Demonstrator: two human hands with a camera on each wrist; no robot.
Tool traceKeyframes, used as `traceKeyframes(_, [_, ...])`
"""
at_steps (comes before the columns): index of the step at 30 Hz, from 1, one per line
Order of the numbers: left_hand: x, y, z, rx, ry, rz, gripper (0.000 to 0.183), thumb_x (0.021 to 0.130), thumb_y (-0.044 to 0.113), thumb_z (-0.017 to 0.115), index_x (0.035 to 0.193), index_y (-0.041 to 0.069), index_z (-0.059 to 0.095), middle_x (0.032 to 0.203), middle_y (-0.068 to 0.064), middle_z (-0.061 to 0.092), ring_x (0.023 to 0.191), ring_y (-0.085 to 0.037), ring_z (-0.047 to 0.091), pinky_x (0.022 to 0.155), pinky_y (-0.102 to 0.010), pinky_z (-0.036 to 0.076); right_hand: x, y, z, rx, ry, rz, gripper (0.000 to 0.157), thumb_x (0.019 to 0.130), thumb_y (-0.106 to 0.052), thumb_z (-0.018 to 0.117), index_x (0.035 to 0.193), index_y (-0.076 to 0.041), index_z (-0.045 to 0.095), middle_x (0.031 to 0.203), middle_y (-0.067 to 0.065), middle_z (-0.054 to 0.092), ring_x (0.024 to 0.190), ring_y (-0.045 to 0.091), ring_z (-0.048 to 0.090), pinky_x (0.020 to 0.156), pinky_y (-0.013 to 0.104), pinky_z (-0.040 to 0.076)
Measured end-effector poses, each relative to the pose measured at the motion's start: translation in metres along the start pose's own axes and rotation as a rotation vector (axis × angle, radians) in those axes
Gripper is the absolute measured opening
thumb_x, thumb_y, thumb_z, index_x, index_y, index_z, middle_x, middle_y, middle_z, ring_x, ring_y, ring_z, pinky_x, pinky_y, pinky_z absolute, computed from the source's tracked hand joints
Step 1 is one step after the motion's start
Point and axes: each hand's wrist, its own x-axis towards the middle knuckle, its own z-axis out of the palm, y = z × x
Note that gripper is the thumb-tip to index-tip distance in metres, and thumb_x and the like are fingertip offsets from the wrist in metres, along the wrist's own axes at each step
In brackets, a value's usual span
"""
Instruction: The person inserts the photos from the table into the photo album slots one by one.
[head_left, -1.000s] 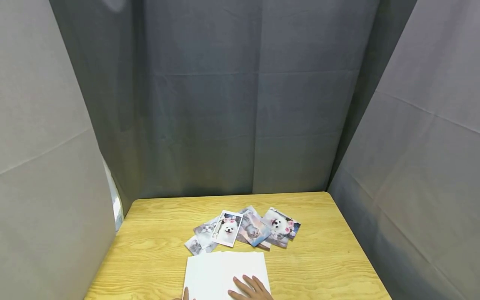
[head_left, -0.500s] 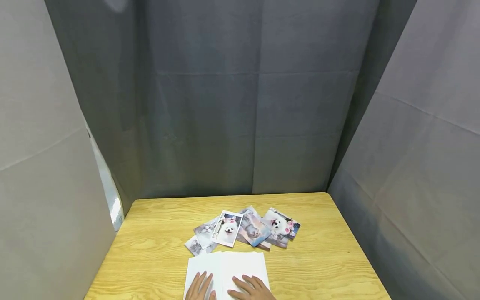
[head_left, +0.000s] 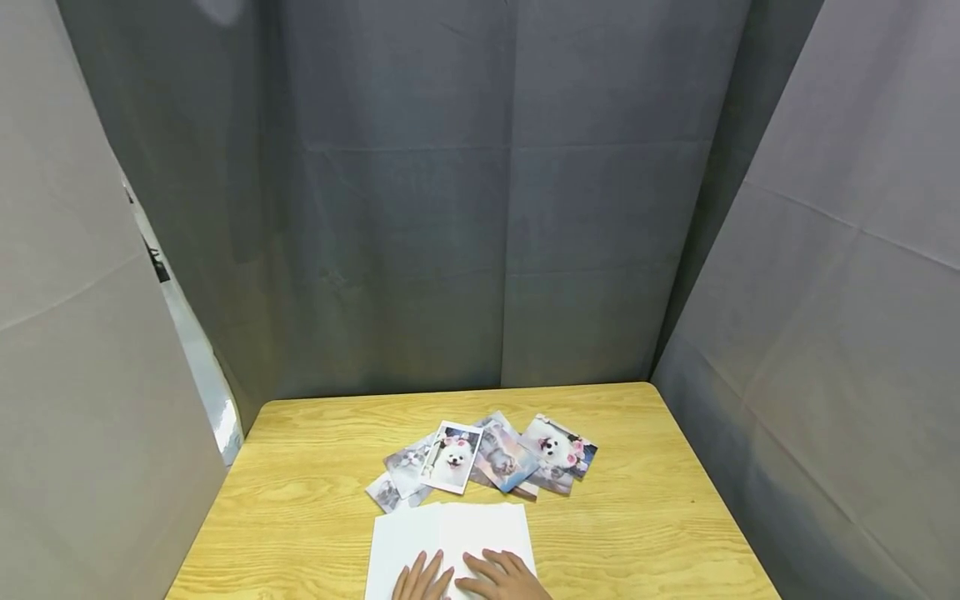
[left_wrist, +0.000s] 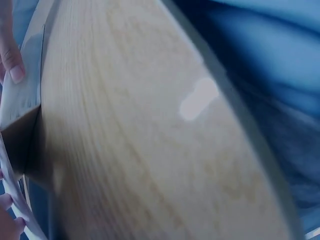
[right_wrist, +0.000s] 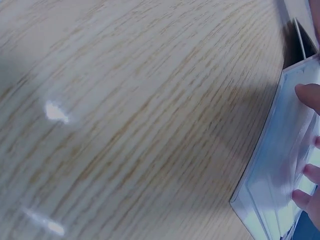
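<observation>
A white book [head_left: 405,533] lies spread with blank pages facing up, at the front of the table in the head view. My left hand [head_left: 422,577] rests flat on its left page near the centre fold, fingers straight and spread. On the right page my right hand [head_left: 506,577] lies palm down, fingers also spread. In the right wrist view the page edges of the book [right_wrist: 275,160] fan out slightly under fingertips [right_wrist: 302,199]. At the left border of the left wrist view, a thumb [left_wrist: 16,73] touches the book [left_wrist: 26,90].
Beyond the book, several overlapping photo prints lie on the wooden table [head_left: 300,500]. One print [head_left: 452,457] shows a white dog, another [head_left: 504,457] a pastel scene. Grey cloth [head_left: 405,208] encloses the table at the back and sides.
The left hand has come from the book's left edge onto the left page, then moved right toward the fold. The right hand stays on the right page. The prints lie as before.
</observation>
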Motion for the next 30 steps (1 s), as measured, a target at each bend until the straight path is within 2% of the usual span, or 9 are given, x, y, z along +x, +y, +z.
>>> traceKeyframes(2, [0.006,0.002,-0.005,-0.048,-0.025,-0.044,0.036,0.104,0.046,0.043,0.122,0.026,0.066,0.153,0.006,0.033,0.143,-0.021,0.025,0.114,-0.043,0.02,0.001,0.002,-0.002,0.008,-0.006,0.006,0.053,0.094,-0.06,0.052,0.14,-0.033,0.053,0.144,-0.002,0.053,0.12,0.022,0.056,0.088,0.037,0.05])
traceKeyframes(5, [0.021,0.004,-0.011,-0.122,0.006,-0.14,0.022,0.1,0.039,0.056,0.112,0.027,0.069,0.128,0.005,0.053,0.118,-0.024,0.048,0.089,-0.046,0.042,0.003,0.004,-0.004,0.027,-0.024,0.024,0.052,0.095,-0.06,0.05,0.14,-0.032,0.053,0.144,-0.002,0.053,0.12,0.024,0.056,0.087,0.039,0.051])
traceKeyframes(8, [0.045,0.001,-0.011,-0.203,0.092,-0.244,0.007,0.092,0.028,0.066,0.096,0.025,0.071,0.104,0.007,0.06,0.097,-0.02,0.055,0.076,-0.043,0.046,0.002,0.006,-0.005,0.035,-0.044,0.041,0.052,0.096,-0.061,0.047,0.14,-0.033,0.054,0.144,-0.002,0.053,0.12,0.024,0.056,0.085,0.04,0.052])
traceKeyframes(10, [0.064,-0.005,-0.008,-0.257,0.153,-0.329,0.001,0.088,0.022,0.07,0.087,0.023,0.07,0.086,0.01,0.056,0.082,-0.015,0.053,0.068,-0.036,0.042,0.001,0.007,-0.005,0.035,-0.049,0.054,0.051,0.096,-0.061,0.047,0.139,-0.034,0.054,0.144,-0.002,0.053,0.119,0.023,0.056,0.084,0.04,0.052])
traceKeyframes(14, [0.103,-0.022,0.003,-0.349,0.217,-0.512,0.01,0.083,0.017,0.074,0.079,0.017,0.065,0.068,0.013,0.042,0.065,-0.011,0.043,0.06,-0.031,0.034,-0.004,0.007,-0.001,0.01,-0.039,0.069,0.049,0.097,-0.06,0.047,0.139,-0.037,0.053,0.145,-0.005,0.052,0.12,0.02,0.055,0.084,0.038,0.051])
traceKeyframes(18, [0.128,-0.039,0.018,-0.393,0.21,-0.691,0.017,0.078,0.014,0.079,0.084,0.01,0.064,0.069,0.005,0.045,0.066,-0.02,0.046,0.061,-0.037,0.037,-0.01,0.002,0.008,-0.028,-0.012,0.055,0.047,0.098,-0.057,0.046,0.14,-0.037,0.054,0.146,-0.007,0.05,0.122,0.019,0.055,0.088,0.039,0.051])
traceKeyframes(24, [0.148,-0.058,0.031,-0.489,0.134,-0.966,0.033,0.073,0.015,0.08,0.097,0.0,0.062,0.092,-0.022,0.053,0.087,-0.044,0.052,0.073,-0.054,0.041,-0.006,-0.004,0.017,-0.02,-0.018,0.047,0.049,0.1,-0.058,0.043,0.141,-0.033,0.056,0.145,-0.011,0.05,0.124,0.015,0.054,0.094,0.039,0.05])
traceKeyframes(26, [0.154,-0.064,0.035,-0.474,0.084,-0.988,0.038,0.075,0.019,0.08,0.1,-0.001,0.061,0.099,-0.027,0.052,0.093,-0.048,0.05,0.076,-0.057,0.041,-0.001,-0.004,0.015,-0.026,-0.029,0.04,0.05,0.101,-0.057,0.041,0.142,-0.032,0.054,0.146,-0.011,0.049,0.125,0.015,0.054,0.094,0.038,0.049])
traceKeyframes(30, [0.157,-0.065,0.046,-0.399,-0.006,-0.964,0.051,0.071,0.026,0.085,0.1,-0.006,0.057,0.099,-0.031,0.048,0.094,-0.05,0.049,0.075,-0.061,0.044,-0.001,-0.003,0.011,-0.041,-0.064,0.018,0.051,0.102,-0.056,0.038,0.146,-0.034,0.048,0.148,-0.009,0.047,0.126,0.016,0.053,0.095,0.037,0.049])
